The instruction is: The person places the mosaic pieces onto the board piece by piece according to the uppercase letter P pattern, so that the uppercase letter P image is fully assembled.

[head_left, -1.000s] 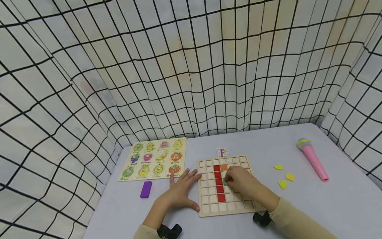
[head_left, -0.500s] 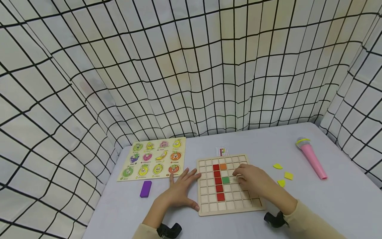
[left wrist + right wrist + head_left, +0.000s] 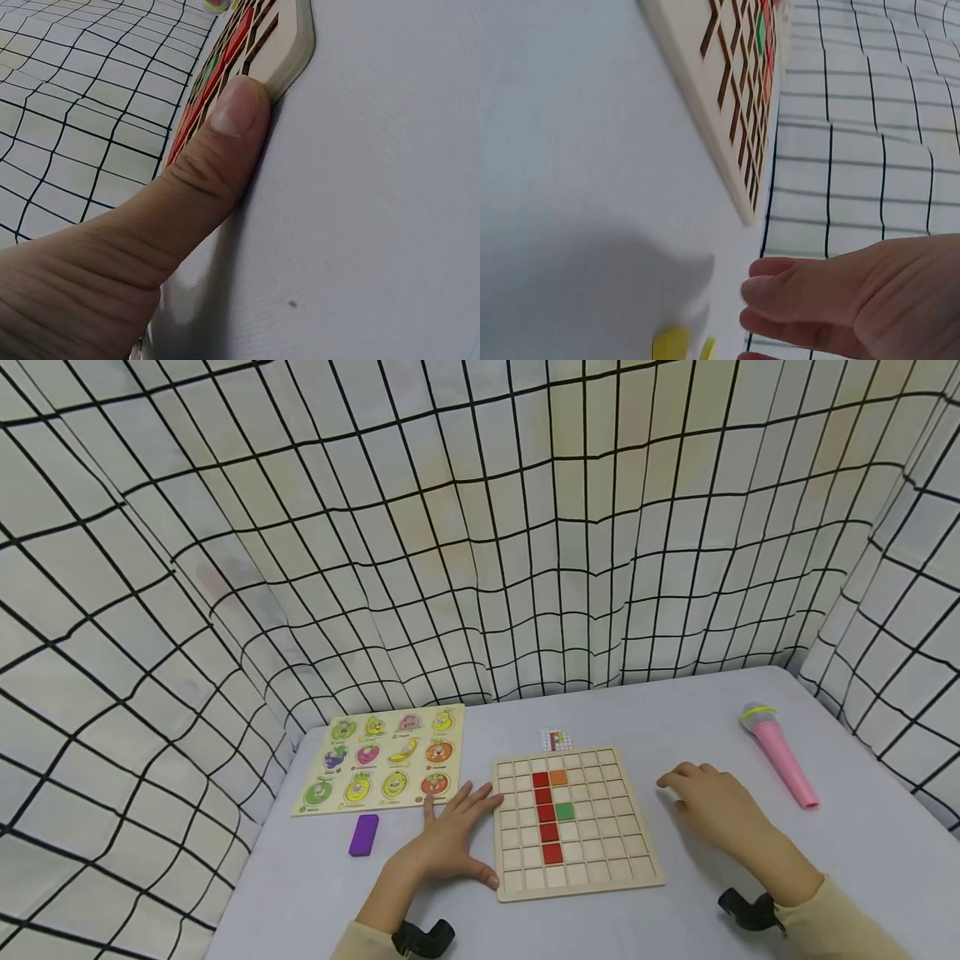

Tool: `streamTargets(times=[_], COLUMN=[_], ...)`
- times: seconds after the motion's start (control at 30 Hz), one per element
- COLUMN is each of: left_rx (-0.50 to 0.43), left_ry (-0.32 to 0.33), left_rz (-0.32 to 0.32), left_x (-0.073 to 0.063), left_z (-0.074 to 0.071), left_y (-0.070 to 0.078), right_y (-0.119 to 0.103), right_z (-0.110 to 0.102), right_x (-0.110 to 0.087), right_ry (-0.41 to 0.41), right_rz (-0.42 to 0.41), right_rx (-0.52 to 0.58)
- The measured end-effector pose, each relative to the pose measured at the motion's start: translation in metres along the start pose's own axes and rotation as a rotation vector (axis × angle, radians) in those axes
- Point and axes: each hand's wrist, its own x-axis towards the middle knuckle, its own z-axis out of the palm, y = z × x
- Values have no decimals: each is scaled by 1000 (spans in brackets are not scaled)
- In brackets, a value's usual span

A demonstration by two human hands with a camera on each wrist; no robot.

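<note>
A wooden grid board (image 3: 581, 891) lies on the table, with a column of red tiles (image 3: 547, 814), an orange tile (image 3: 558, 777) and a green tile (image 3: 565, 812) in its cells. My left hand (image 3: 448, 845) is spread at the board's left side, fingertips and thumb against its edge; the left wrist view shows the thumb (image 3: 214, 154) touching near a corner. To the right of the board hovers my right hand (image 3: 716, 807), fingers loosely bent, with nothing visible in it. Yellow pieces (image 3: 670, 343) lie below it, hidden by the hand in the head view.
A small pattern card (image 3: 557, 740) lies behind the board. On the left are a fruit picture board (image 3: 377, 760) and a purple block (image 3: 363, 835). A pink toy microphone (image 3: 782, 756) lies at the far right. Grid-patterned cloth (image 3: 525, 568) walls the table.
My right hand has left the green tile, now in its cell, and moved right off the board to above the yellow pieces. The left hand stays put.
</note>
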Motion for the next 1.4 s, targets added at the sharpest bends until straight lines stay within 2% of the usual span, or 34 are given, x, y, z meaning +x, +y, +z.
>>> streamTargets(times=[0.17, 0.3, 0.53, 0.7, 0.77, 0.93, 1.03, 1.23, 1.4], left_rx=[0, 9, 14, 11, 12, 16, 14, 16, 9], left_ry=[2, -2, -8, -3, -3, -5, -3, -4, -6], left_rz=[2, 0, -18, -12, -12, -17, -16, -11, -9], left_x=[-1, -1, -1, 0, 0, 0, 0, 0, -1], left_z=[-1, -2, -1, 0, 0, 1, 0, -1, -1], left_y=[0, 0, -2, -2, -2, -2, -1, 0, 0], right_y=[25, 45, 63, 69, 70, 66, 57, 33, 12], right_z=[-8, -12, -10, -11, -12, -11, -10, -6, 1], right_x=[-11, -18, -18, -12, -11, -10, -6, 10, 27], right_ry=[-114, -191, -223, -271, -253, -113, -75, -103, -125], right_rz=[92, 124, 157, 232, 252, 236, 239, 264, 227], right_rx=[-6, 3, 77, 156, 171, 209, 268, 379, 456])
